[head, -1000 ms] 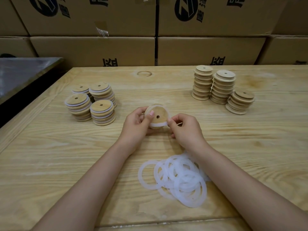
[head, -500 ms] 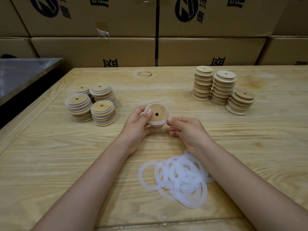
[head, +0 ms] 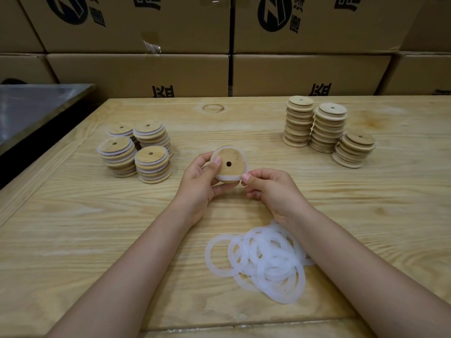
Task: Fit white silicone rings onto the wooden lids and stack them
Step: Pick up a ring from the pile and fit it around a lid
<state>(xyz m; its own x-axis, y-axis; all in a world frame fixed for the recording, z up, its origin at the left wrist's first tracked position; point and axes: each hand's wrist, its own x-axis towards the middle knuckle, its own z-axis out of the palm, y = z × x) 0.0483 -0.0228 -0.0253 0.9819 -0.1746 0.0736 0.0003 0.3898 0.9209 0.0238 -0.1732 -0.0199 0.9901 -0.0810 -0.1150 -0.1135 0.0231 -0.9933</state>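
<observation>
Head view: four ringed stacks [head: 151, 164], three bare stacks [head: 329, 128], one lid [head: 230, 170]

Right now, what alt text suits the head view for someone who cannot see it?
The left hand holds a wooden lid while the right hand pinches a white silicone ring at its edge. On the table: ringed lid stacks left, bare lid stacks right, loose rings nearest; cardboard boxes behind.

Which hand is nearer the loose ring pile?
Right. The right hand, pinching the ring on the lid, sits beyond the ring pile; the left hand, gripping the lid, is farther left.
</observation>
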